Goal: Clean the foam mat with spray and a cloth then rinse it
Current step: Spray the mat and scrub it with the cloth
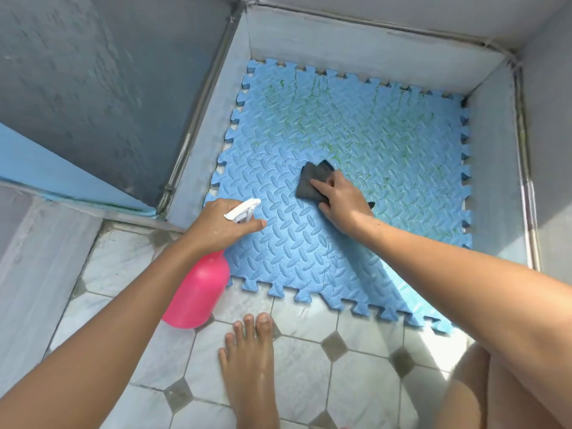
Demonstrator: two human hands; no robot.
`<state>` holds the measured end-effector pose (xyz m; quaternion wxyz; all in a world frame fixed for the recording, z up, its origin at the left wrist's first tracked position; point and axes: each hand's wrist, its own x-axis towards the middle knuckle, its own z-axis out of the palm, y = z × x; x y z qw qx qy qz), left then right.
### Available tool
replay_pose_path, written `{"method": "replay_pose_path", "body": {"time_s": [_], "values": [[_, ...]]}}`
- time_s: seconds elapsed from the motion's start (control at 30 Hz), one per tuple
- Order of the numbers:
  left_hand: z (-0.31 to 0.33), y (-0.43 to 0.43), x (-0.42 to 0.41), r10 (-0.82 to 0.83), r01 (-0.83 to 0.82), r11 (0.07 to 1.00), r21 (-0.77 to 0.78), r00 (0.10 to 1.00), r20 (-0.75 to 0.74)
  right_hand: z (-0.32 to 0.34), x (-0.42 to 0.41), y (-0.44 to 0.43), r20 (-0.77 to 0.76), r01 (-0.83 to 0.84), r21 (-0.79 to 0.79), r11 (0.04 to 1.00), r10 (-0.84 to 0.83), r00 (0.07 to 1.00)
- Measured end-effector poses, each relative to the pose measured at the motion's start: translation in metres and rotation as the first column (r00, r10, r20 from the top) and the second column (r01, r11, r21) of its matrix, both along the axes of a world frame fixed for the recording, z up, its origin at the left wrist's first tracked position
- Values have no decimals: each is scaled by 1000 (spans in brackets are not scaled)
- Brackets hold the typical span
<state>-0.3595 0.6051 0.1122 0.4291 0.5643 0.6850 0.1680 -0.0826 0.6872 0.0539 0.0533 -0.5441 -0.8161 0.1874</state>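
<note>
A blue foam mat with puzzle-tooth edges lies flat on the floor, its far half streaked with green marks. My right hand presses a dark grey cloth flat on the mat near its middle. My left hand grips the white trigger head of a pink spray bottle, which hangs over the mat's near left corner with its nozzle pointing right over the mat.
Grey walls with metal trim box in the mat at the far, left and right sides. White floor tiles with grey diamond insets lie in front. My bare foot stands on the tiles near the mat's front edge.
</note>
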Motion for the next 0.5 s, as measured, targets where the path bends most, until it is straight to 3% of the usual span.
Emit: {"method": "replay_pose_path", "body": {"time_s": [0.07,0.13,0.17,0.23,0.33,0.43,0.5], "values": [[-2,4,-1,29,-29,1000,-9,999,17,-5,-8,-30,-67,-322,0,947,322,944],[-3,6,0,94,-90,995,-49,993,74,-8,-13,-59,-97,-623,-5,782,620,779],[-2,6,1,110,-104,992,-76,990,90,-7,-15,-67,-102,-702,-14,712,697,710],[-2,7,4,105,-96,989,-108,991,80,-3,-16,-69,-117,-726,-52,685,718,686],[-1,7,4,135,-126,984,-123,989,64,-4,-9,-40,-110,-587,-27,809,581,807],[3,2,-1,186,-175,976,-128,979,82,-4,21,7,-37,-105,24,994,106,994],[6,-7,-9,245,-231,964,-128,963,109,-5,42,34,-31,229,19,973,-228,973]]}}
